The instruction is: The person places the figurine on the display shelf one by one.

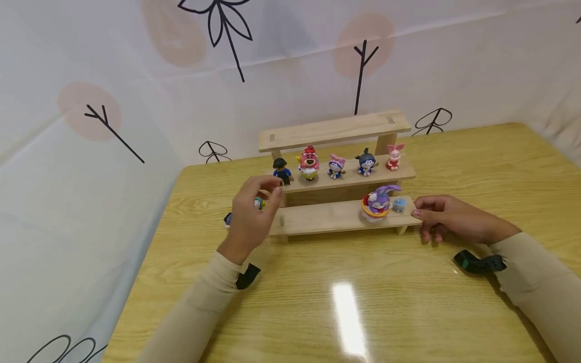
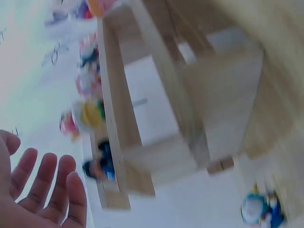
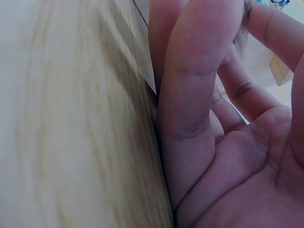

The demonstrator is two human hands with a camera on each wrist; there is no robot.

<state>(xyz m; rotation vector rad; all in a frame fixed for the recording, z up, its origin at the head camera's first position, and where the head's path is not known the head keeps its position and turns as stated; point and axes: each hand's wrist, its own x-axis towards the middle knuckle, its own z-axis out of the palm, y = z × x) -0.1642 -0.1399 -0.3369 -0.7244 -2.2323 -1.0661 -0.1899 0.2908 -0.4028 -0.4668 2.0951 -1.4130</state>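
Curving loosely, the left hand hovers near the black-capped figure.

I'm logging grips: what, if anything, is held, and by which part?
The right hand holds the wooden shelf by the right end of its lowest step; the left hand holds nothing.

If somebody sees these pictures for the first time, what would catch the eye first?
Probably the five colourful figures in a row on the middle step of the wooden stand. Next, perhaps, the purple long-eared figure near the right end of the lowest step, with the right hand at that end.
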